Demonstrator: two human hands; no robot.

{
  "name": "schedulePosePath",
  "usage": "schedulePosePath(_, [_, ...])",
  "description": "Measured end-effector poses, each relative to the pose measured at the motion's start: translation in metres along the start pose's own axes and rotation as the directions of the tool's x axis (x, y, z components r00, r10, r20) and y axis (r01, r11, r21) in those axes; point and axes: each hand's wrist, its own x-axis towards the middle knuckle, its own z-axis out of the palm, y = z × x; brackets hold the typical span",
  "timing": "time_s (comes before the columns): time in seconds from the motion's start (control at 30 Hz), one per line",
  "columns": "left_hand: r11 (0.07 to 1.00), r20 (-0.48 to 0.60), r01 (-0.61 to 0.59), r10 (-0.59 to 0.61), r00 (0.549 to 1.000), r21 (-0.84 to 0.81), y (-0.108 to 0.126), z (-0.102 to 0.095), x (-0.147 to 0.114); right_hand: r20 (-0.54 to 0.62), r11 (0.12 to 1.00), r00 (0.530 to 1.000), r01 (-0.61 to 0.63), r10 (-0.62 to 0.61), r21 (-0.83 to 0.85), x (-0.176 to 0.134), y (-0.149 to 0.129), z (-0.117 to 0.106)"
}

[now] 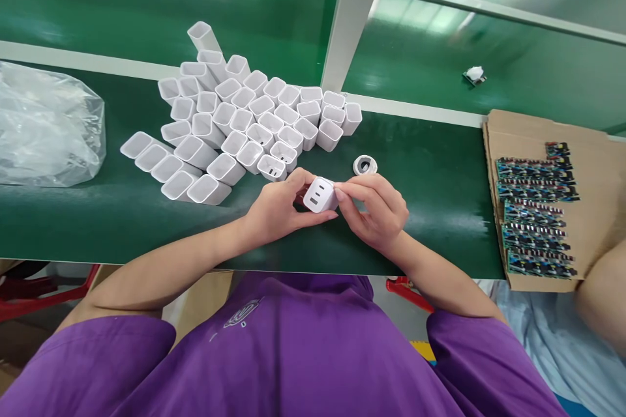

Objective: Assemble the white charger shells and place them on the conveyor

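A white charger housing [320, 195] with port slots in its end face is gripped between the thumb and fingers of my left hand [281, 205]. The slotted face points up toward me. My right hand [374, 208] has thumb and forefinger pinched together at the housing's right edge; whether they hold something small there is hidden. Beyond my hands stands a cluster of white open-topped housings [242, 120], several of them tilted, and a few show slots at the bottom. A small white ring-shaped roll [364, 165] lies just past my right hand.
On the left is a clear plastic bag [49, 124] with white contents. Rows of circuit boards [535, 212] sit on cardboard [599, 189] at the right, near another person's bare limb [606, 293]. A small part [474, 75] rests behind the white divider post [355, 19].
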Motion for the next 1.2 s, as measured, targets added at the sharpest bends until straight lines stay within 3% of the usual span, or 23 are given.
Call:
schedulePosePath(0.3, [0.997,-0.006,-0.030,0.031,1.000,0.076,0.000,0.000,-0.001,-0.023,1.000,1.000,-0.016,0.016,0.013,-0.003,0.000,0.002])
schedulePosePath(0.53, [0.989,0.006,-0.012,0.011,1.000,0.149,0.003,-0.002,-0.001,-0.005,0.992,0.993,0.116,-0.116,-0.050,0.000,0.003,0.000])
schedulePosePath(0.8, [0.968,-0.044,-0.033,0.045,0.998,0.250,0.002,-0.004,0.000,0.038,0.993,0.993,0.114,-0.114,-0.011,-0.001,0.001,-0.003])
schedulePosePath(1.0, [0.943,-0.116,-0.016,0.058,0.992,0.333,0.001,-0.006,0.003,0.129,0.988,0.982,0.146,-0.138,-0.054,-0.006,0.001,0.001])
schedulePosePath(1.2, [0.961,-0.116,-0.038,0.072,0.991,0.274,0.005,-0.013,0.004,0.269,0.997,0.961,0.076,-0.069,-0.019,-0.007,-0.007,0.004])
